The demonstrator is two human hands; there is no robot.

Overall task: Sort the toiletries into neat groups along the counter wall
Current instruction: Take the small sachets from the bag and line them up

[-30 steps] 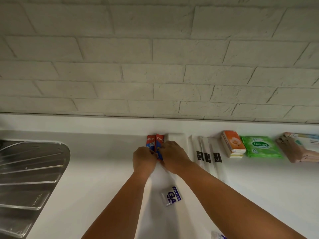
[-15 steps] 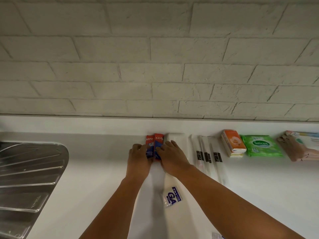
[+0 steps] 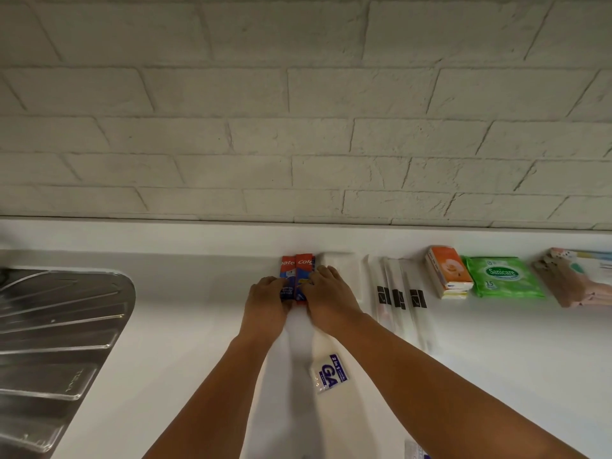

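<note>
Left hand (image 3: pixel 266 298) and right hand (image 3: pixel 328 293) now lie flat with fingers fairly straight, pressing side by side on the near ends of the two toothpaste boxes (image 3: pixel 298 264); a second ago the left was bunched against the right. The boxes have hardly shifted and sit parallel at the foot of the rough brick wall (image 3: pixel 298 144), so this group looks settled. They are glossy red-and-blue card, long and square-edged, while a flat, crinkly plastic sachet (image 3: pixel 329 372) lies ungrouped on the smooth white counter (image 3: pixel 198 326).

Red-and-blue toothpaste boxes (image 3: pixel 298 270), green wipes pack (image 3: pixel 503 276), orange tissue pack (image 3: pixel 447 270).
</note>
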